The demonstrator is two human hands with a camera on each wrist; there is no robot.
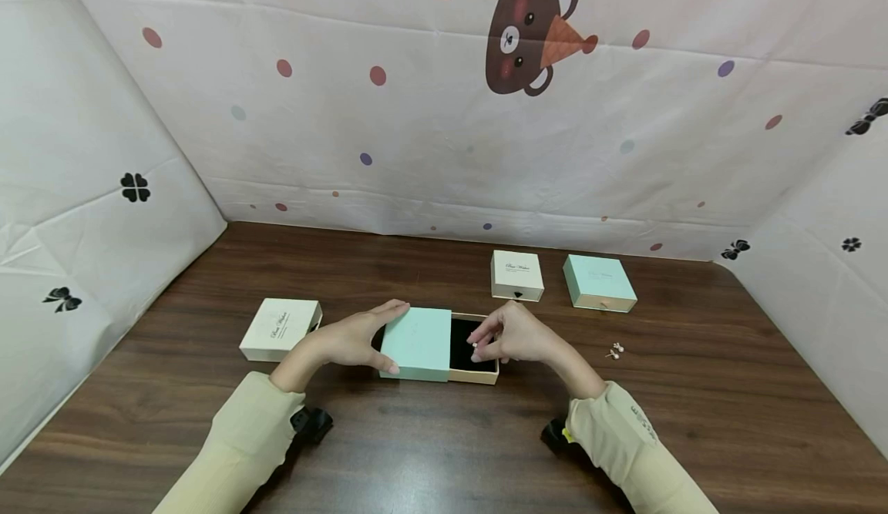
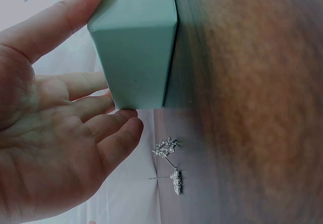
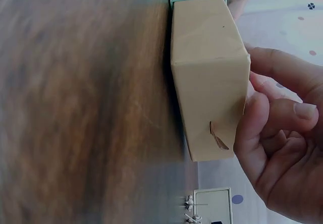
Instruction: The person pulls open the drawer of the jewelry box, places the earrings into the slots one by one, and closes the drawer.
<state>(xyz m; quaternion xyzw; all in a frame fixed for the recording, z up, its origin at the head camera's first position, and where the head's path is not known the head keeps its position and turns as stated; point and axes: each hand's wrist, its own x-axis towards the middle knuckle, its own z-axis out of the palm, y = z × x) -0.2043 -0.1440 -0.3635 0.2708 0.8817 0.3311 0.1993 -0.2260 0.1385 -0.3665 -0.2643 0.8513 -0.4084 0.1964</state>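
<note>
My left hand [image 1: 357, 338] grips the mint sleeve of a jewelry box [image 1: 416, 344], thumb on the near side and fingers on the far side. To the right, the drawer [image 1: 474, 377] is slid partly out, showing a black lining. Over that lining, my right hand [image 1: 513, 334] pinches a tiny white piece, probably an earring [image 1: 475, 345], between thumb and fingertips. In the right wrist view the drawer's front [image 3: 209, 108] has a small ribbon pull; the pinched piece is hidden there. Two sparkly flower-shaped earrings [image 2: 166, 147] lie beyond the sleeve in the left wrist view.
A white box [image 1: 280, 329] stands left of my left hand. At the back right are another white box [image 1: 516, 275] and a closed mint box [image 1: 600, 281]. Small pearl-like earrings [image 1: 615, 350] lie on the wooden table [image 1: 430, 452] right of my right hand.
</note>
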